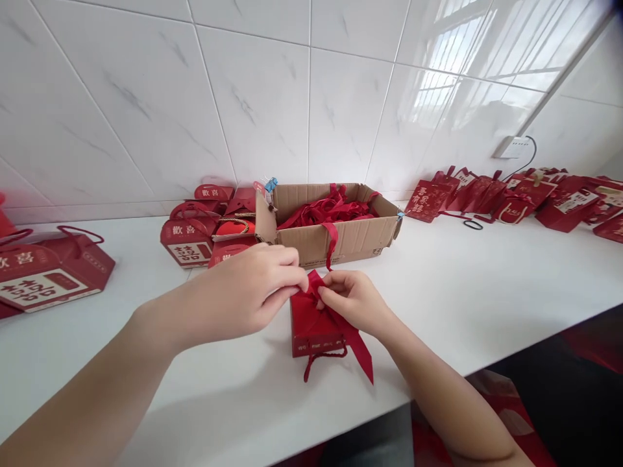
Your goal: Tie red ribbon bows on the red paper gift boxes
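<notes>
A small red gift box (316, 324) with a twisted cord handle (325, 355) lies on the white table in front of me. Over its top runs a red ribbon (359, 355), one cut tail hanging off the right side. My left hand (265, 285) pinches the ribbon at the upper left of the box. Opposite it, my right hand (353, 298) has thumb and fingers closed on the ribbon near the middle. The fingers partly hide the ribbon's loop, so I cannot tell whether it is knotted.
Behind the gift box stands an open cardboard box (350, 239) full of red ribbons (331, 209), one strand draped over its front. Red handled boxes (187, 237) sit to its left, another red box (53, 266) farther left. Red gift bags (428, 198) and black scissors (473, 224) lie at right.
</notes>
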`<state>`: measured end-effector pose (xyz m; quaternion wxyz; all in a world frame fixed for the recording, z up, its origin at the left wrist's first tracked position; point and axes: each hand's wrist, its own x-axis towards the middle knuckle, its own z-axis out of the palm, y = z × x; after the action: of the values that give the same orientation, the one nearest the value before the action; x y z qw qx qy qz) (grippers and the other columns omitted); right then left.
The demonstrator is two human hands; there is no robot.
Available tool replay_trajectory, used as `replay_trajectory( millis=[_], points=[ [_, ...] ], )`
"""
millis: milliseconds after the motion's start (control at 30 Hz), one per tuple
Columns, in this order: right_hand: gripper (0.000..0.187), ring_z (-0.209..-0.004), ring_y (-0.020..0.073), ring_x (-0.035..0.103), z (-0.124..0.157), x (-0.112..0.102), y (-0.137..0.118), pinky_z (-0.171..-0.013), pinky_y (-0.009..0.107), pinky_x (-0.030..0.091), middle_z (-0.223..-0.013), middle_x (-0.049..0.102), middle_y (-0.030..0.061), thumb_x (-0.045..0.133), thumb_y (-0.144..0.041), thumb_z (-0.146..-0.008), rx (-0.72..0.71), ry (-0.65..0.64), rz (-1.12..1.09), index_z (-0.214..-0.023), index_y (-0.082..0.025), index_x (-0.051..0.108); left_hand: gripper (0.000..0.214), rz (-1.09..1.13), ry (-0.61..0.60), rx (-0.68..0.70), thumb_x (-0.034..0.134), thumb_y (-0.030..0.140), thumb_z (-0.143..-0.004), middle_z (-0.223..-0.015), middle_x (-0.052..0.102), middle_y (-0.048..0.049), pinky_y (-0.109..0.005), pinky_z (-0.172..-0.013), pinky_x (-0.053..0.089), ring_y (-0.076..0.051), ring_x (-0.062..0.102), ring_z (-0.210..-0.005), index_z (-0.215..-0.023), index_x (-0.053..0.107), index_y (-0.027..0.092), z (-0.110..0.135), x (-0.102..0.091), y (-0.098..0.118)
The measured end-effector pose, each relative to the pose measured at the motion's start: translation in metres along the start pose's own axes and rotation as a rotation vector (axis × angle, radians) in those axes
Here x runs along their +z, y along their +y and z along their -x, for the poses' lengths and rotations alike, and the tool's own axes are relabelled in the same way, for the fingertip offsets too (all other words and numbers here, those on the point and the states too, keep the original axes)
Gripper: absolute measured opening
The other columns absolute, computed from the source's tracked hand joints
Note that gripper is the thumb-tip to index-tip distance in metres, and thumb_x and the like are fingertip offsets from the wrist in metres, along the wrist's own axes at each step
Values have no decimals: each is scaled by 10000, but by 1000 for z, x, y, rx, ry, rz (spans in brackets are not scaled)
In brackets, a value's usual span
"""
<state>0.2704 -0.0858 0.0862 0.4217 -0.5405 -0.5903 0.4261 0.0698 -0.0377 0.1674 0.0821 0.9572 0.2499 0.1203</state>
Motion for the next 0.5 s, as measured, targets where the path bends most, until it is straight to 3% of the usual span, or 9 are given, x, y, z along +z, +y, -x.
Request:
replay_trajectory(
  millis=[100,233,367,500],
  points=[
    [153,-648,135,620,0,-1,-1,-598,233,472,-670,678,6,516,-170,-758,6,6,5,-793,-172,664,283,-104,-47,72,368,174,-913,-850,576,-13,-293,-712,404,-151,523,-778,-770,609,209,-10,-2,9],
    [186,-632,122,610,0,-3,0,-620,235,473,-652,673,-2,486,-134,-758,-75,-36,62,-717,-174,662,260,44,-31,129,384,151,-912,-890,617,5,-276,-778,421,-134,549,-831,-856,632,203,-26,1,15],
    [190,-581,99,550,2,-9,2,-541,218,415,-673,668,-5,478,-128,-782,-130,-121,120,-666,-167,624,224,251,-6,79,439,151,-882,-932,646,8,-231,-692,447,-123,577,-827,-923,652,207,-42,6,12],
    [218,-584,103,537,3,-15,0,-519,225,398,-702,655,3,527,-312,-863,-134,-227,101,-742,-168,639,219,430,-4,-16,486,215,-869,-983,652,-12,-240,-669,464,-128,593,-797,-1042,621,210,-59,6,1]
  ],
)
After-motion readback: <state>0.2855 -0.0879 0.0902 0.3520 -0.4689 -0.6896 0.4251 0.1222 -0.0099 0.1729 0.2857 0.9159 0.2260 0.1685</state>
